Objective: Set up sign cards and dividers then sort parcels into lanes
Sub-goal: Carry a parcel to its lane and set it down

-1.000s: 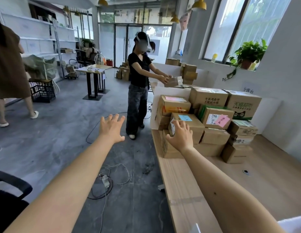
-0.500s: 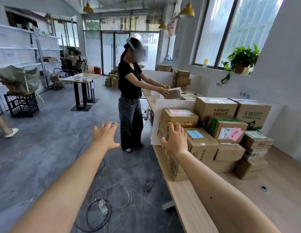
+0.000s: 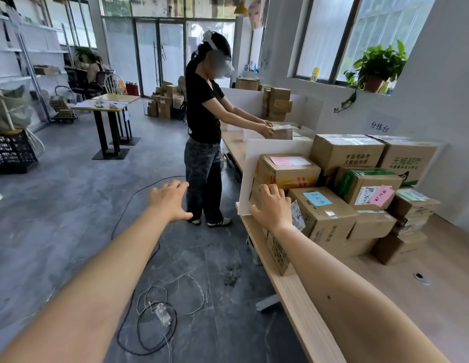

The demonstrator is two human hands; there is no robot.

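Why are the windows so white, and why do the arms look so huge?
Head view: bright daylight washes the windows pale; the same view's wide-angle lens stretches the near arms toward the bottom corners and tilts the window frames; the parcels look sharp, with no motion blur.

potted plant (image 3: 377, 66) on windowsill | black crate (image 3: 12, 154) far left | coiled cable (image 3: 154, 318) on floor | tall table (image 3: 107, 106) mid-room
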